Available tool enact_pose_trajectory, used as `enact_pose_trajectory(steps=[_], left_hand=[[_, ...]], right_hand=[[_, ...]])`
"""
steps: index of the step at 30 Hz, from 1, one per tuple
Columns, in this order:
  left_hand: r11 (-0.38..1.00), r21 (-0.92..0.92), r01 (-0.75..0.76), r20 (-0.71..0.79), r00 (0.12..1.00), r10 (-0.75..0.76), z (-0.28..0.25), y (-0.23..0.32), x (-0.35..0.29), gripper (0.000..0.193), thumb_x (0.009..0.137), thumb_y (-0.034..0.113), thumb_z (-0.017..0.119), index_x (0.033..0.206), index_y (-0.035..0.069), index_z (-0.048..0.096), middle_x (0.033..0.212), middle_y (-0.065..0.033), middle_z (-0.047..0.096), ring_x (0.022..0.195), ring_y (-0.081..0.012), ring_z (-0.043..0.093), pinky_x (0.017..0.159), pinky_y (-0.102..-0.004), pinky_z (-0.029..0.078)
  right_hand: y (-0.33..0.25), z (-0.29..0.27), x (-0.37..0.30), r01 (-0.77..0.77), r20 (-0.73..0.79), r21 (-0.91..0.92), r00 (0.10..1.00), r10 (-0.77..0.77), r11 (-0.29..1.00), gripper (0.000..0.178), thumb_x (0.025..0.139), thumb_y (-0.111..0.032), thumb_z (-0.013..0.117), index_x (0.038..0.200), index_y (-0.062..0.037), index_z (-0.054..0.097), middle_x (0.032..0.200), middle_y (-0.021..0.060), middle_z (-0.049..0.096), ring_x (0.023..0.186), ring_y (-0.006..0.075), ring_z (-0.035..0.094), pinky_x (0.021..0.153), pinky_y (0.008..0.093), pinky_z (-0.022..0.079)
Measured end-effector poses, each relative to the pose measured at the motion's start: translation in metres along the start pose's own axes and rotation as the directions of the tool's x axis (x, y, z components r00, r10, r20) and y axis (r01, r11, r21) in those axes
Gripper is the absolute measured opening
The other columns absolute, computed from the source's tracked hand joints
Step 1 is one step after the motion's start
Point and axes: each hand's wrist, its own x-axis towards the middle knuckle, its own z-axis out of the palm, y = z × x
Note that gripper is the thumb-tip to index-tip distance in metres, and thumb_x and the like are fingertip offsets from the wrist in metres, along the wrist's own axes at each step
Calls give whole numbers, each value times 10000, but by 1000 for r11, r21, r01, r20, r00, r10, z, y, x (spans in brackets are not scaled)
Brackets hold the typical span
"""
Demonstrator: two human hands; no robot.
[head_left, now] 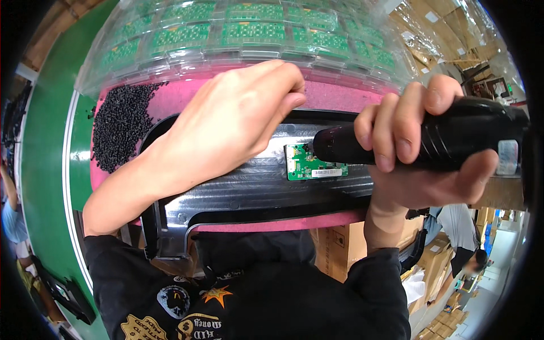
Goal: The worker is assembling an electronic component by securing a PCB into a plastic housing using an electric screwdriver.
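Observation:
My right hand [396,147] is wrapped round a black electric screwdriver [453,133]. The tool's nose end points left and down at a small green circuit board [300,161] with white connectors and a white label strip. That board lies in a long black plastic housing [243,195], near its middle. Over the housing's far left part hovers my left hand [238,107], fingers curled and thumb drawn close to the forefinger. Whatever its fingertips may hold is hidden. The screwdriver's tip is hard to make out against the board.
A heap of small black screws [122,122] lies at the left on a pink mat [334,99]. Behind stand clear plastic trays [255,54] filled with green circuit boards. Cardboard boxes [345,249] are below the mat at the right. Other people are at the far left and right.

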Motion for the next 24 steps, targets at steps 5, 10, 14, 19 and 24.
enact_pose_trajectory(steps=[5,10,14,19,24], left_hand=[[988,-61,144,155,979,-134,-5,7,-4,158,927,84,601,855,-35,526,752,-190,547,692,-391,563,606,-427,439],[984,-18,177,233,958,-168,-5,5,-6,199,923,116,613,851,-31,500,759,-210,531,709,-409,549,610,-444,427],[990,-66,121,111,987,-113,2,-1,-11,170,886,79,637,836,-44,530,702,-195,535,704,-424,558,607,-460,430],[975,-176,137,202,974,-101,-4,-7,-19,139,806,-13,640,931,-59,601,777,-225,612,750,-428,600,636,-458,465],[985,-67,156,330,936,-126,-7,-4,-14,118,784,-35,637,899,-62,626,781,-228,632,765,-428,618,651,-447,491]], right_hand=[[14,7,-1,-98,-120,-93,989,87,991,677,848,-712,532,1033,-63,481,622,-7,477,462,104,430,522,280,387],[22,7,0,-94,-99,-106,992,84,990,665,847,-705,541,1011,-64,471,612,-3,471,453,105,413,513,280,379],[22,14,0,-112,-94,-169,991,97,979,643,836,-689,580,970,-73,451,612,-4,465,447,103,401,493,277,365],[27,26,3,-128,-62,-380,992,113,916,630,820,-649,639,979,-67,455,606,-8,452,457,95,399,490,261,356],[33,18,8,-123,-9,-351,992,128,928,653,834,-660,611,1017,-48,477,605,-10,443,460,93,399,488,256,356]])
